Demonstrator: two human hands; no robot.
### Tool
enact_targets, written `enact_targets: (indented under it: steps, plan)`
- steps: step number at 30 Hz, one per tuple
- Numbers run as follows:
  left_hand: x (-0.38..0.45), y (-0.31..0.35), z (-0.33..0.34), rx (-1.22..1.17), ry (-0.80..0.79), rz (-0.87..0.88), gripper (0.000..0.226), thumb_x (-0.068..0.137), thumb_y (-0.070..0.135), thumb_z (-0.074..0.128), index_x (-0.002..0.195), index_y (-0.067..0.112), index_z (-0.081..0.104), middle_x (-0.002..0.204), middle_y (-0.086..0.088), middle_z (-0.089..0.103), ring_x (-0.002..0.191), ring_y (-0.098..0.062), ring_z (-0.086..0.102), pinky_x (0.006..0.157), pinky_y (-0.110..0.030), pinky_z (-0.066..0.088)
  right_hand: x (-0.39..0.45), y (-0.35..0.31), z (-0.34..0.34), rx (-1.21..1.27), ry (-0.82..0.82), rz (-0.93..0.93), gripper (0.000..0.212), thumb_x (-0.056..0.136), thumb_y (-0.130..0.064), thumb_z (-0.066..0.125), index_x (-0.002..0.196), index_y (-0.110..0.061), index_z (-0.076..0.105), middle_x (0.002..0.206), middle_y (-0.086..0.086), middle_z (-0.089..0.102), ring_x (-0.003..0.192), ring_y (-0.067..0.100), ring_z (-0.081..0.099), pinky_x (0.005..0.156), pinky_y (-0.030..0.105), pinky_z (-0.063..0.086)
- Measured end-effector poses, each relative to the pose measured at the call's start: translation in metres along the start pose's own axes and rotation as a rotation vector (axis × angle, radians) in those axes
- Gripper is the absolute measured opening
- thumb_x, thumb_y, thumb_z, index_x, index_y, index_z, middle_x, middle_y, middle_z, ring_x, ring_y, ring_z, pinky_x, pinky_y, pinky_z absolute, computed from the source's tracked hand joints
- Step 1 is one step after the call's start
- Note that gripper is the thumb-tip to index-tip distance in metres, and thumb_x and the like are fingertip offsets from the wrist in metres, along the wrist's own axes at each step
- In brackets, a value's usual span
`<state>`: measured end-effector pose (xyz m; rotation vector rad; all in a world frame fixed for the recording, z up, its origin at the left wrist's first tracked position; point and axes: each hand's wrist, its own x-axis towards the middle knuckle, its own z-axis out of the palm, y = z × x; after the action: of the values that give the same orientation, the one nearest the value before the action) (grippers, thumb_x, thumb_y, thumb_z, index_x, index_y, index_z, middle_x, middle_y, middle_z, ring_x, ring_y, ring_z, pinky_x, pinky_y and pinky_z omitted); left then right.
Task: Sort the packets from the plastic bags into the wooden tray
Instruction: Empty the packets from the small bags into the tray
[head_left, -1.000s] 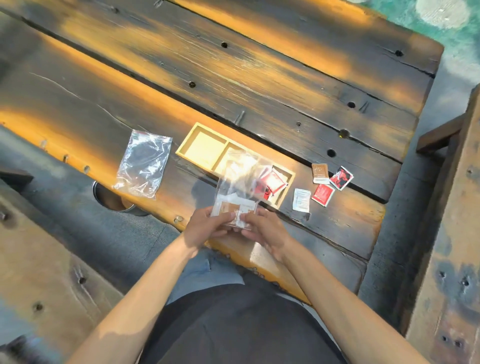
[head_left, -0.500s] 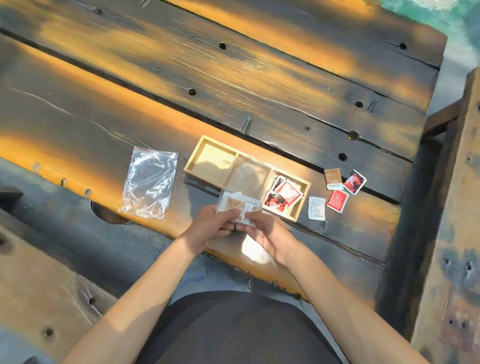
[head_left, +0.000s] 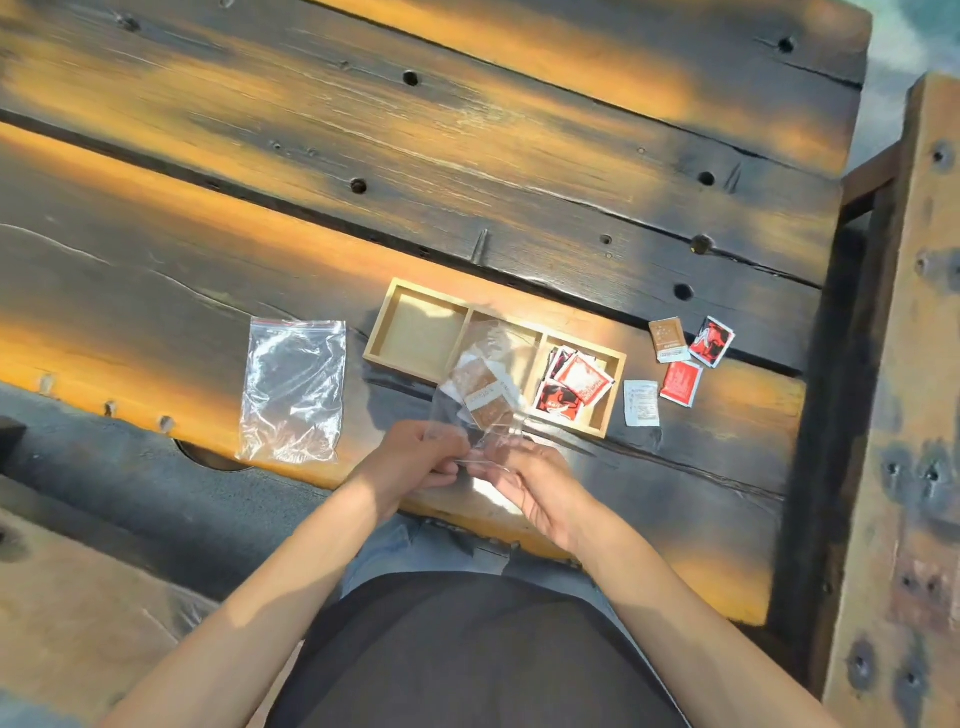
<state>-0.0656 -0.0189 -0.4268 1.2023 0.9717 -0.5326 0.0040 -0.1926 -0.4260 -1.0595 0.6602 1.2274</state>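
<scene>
My left hand (head_left: 415, 460) and my right hand (head_left: 524, 475) both grip the near edge of a clear plastic bag (head_left: 498, 364) that stands up in front of the wooden tray (head_left: 382, 338). Brown and white packets (head_left: 483, 397) lie inside the bag. The tray has three compartments: the left one is bare, the middle one is hidden behind the bag, and the right one holds red packets (head_left: 576, 387).
An empty zip bag (head_left: 293, 392) lies left of the tray. Loose packets lie right of it: a brown one (head_left: 667, 338), two red ones (head_left: 711, 340) (head_left: 680, 382) and a white one (head_left: 641, 402). A wooden bench (head_left: 904, 415) stands on the right.
The packets inside the held bag have slid from the end near my hands toward its middle. The camera view has shifted slightly.
</scene>
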Motion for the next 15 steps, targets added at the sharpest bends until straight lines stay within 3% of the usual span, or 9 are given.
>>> enact_targets:
  steps: [5, 9, 12, 15]
  plan:
    - [-0.003, 0.007, 0.002, 0.021, -0.01, 0.009, 0.019, 0.091, 0.02, 0.073, 0.11, 0.016, 0.073, 0.09, -0.006, 0.073, 0.078, -0.01, 0.068, 0.084, -0.028, 0.061, -0.002, 0.004, 0.001, 0.017, 0.018, -0.033, 0.047, 0.086, 0.006, 0.074, 0.13, 0.011, 0.059, 0.111, 0.026, 0.076, 0.097, 0.03, 0.078, 0.087, 0.028, 0.062]
    - [0.001, 0.013, 0.007, -0.048, -0.005, -0.005, 0.025, 0.091, 0.033, 0.071, 0.102, 0.011, 0.073, 0.11, -0.006, 0.073, 0.108, -0.019, 0.069, 0.084, -0.032, 0.061, -0.004, -0.001, -0.001, 0.015, 0.01, -0.052, 0.049, 0.086, 0.007, 0.073, 0.133, 0.007, 0.058, 0.113, 0.022, 0.077, 0.097, 0.03, 0.078, 0.091, 0.031, 0.059]
    - [0.005, 0.023, 0.01, -0.198, -0.074, -0.074, 0.034, 0.092, 0.038, 0.069, 0.118, 0.015, 0.07, 0.12, -0.007, 0.074, 0.113, -0.024, 0.07, 0.087, -0.037, 0.06, -0.009, -0.007, 0.0, 0.021, -0.025, -0.044, 0.048, 0.084, 0.007, 0.075, 0.131, 0.005, 0.061, 0.114, 0.023, 0.076, 0.094, 0.028, 0.078, 0.091, 0.03, 0.059]
    - [0.009, 0.035, 0.013, -0.307, -0.209, -0.079, 0.032, 0.098, 0.029, 0.062, 0.125, 0.013, 0.068, 0.122, -0.012, 0.074, 0.112, -0.027, 0.071, 0.095, -0.044, 0.057, -0.015, -0.01, 0.002, -0.003, -0.082, -0.043, 0.048, 0.082, 0.006, 0.077, 0.129, 0.004, 0.064, 0.115, 0.023, 0.076, 0.09, 0.027, 0.078, 0.087, 0.026, 0.062]
